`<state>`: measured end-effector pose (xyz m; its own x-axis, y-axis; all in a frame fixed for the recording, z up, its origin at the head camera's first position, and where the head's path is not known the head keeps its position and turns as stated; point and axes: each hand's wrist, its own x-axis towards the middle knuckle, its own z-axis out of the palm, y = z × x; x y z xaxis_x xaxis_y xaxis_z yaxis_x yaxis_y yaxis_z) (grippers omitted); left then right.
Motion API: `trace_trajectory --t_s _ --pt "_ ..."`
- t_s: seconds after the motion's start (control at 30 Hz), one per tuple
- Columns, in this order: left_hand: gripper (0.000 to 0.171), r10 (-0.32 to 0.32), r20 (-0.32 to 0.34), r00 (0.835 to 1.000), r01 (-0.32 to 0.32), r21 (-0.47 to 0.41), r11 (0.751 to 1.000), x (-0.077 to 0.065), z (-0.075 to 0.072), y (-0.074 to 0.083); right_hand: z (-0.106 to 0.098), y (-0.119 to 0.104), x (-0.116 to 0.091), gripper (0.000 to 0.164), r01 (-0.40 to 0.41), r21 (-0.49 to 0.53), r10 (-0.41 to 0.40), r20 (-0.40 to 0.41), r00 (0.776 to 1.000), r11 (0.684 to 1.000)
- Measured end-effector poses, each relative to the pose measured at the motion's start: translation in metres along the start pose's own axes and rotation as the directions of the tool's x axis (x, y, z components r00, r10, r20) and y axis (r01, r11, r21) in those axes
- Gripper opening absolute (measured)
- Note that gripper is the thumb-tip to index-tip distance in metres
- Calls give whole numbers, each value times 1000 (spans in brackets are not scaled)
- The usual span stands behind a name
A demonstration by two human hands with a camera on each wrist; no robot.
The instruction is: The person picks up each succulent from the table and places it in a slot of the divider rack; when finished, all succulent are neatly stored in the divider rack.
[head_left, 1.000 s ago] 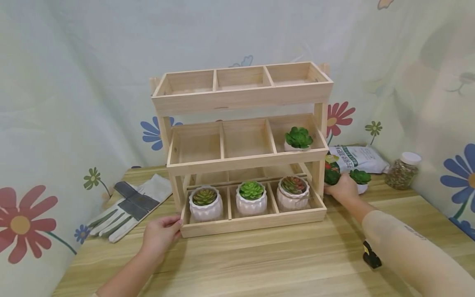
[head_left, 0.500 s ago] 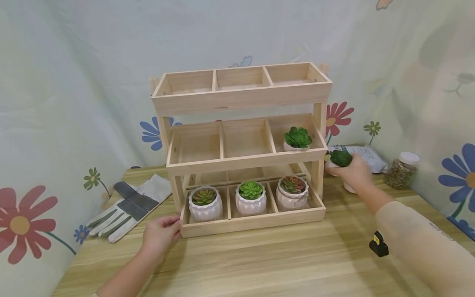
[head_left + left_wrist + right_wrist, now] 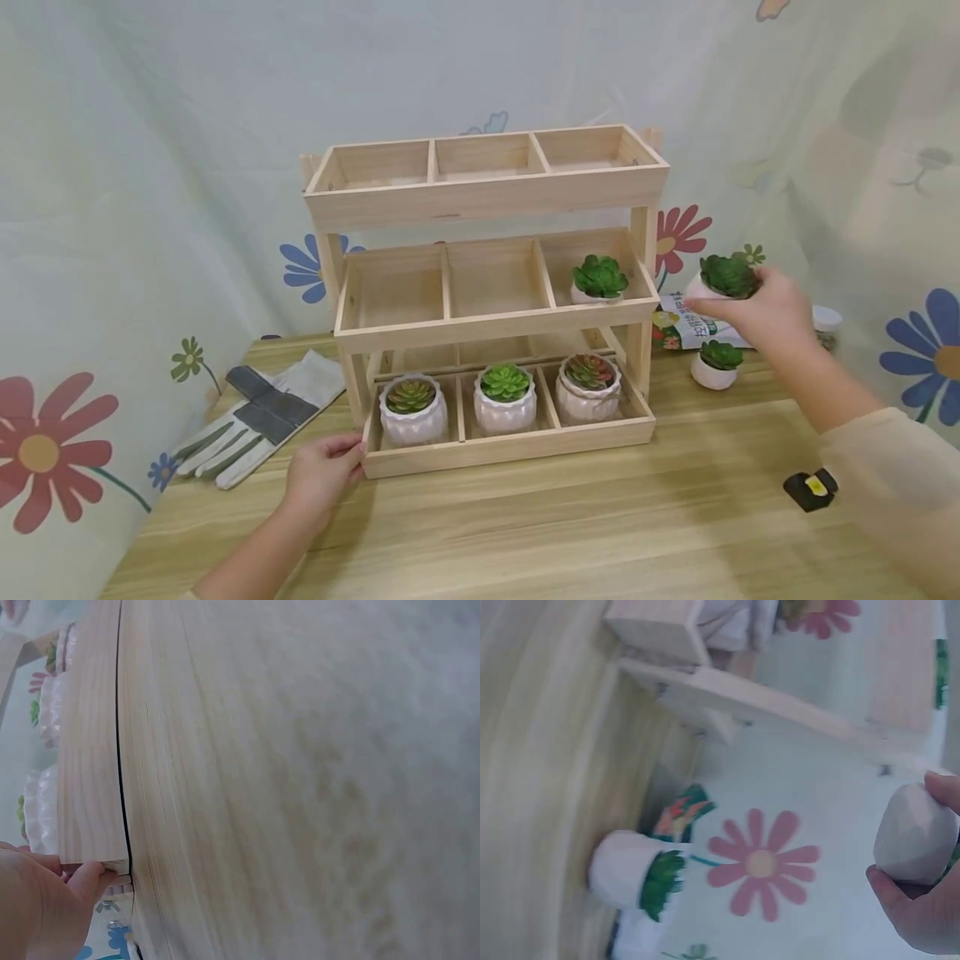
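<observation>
A three-tier wooden plant stand (image 3: 495, 323) stands on the table. My left hand (image 3: 321, 477) pinches the left front corner of its lowest tray, thumb and fingers bent about the wood in the left wrist view. My right hand (image 3: 772, 315) holds a potted succulent (image 3: 729, 277) with dark green leaves in the air, right of the stand. In the right wrist view its white pot (image 3: 915, 834) sits between thumb and fingers. The middle tier's right compartment holds another green succulent (image 3: 599, 277). Three white scalloped pots with succulents (image 3: 506, 402) fill the bottom tier's compartments.
Below my right hand a small potted succulent (image 3: 716, 365) stands on the table. Behind it lies a printed bag (image 3: 693, 325), with a white-lidded jar (image 3: 827, 321) partly hidden by the arm. Work gloves (image 3: 262, 417) lie at left; a black-and-yellow object (image 3: 812, 488) lies at right.
My right hand has lifted the succulent off the table beside the stand and carried it up and to the right. The left hand has stayed on the tray's corner.
</observation>
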<state>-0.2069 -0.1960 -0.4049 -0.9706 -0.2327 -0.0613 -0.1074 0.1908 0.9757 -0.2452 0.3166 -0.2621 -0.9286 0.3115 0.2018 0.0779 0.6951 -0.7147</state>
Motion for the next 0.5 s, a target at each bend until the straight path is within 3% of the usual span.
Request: trace_trajectory --t_s 0.13,0.27,0.5 --pt "27 1 -1 1000 -1 -4 1000 0 -1 0 -11 -16 -13 91 71 6 -70 -55 996 997" --pt "27 3 -5 1000 -3 3 1000 -1 -2 -1 -15 -37 -25 82 139 -6 -139 -72 988 990" --pt "28 8 2 1000 -8 -17 1000 -1 -1 -1 -14 -80 -40 80 234 32 -235 26 972 972"
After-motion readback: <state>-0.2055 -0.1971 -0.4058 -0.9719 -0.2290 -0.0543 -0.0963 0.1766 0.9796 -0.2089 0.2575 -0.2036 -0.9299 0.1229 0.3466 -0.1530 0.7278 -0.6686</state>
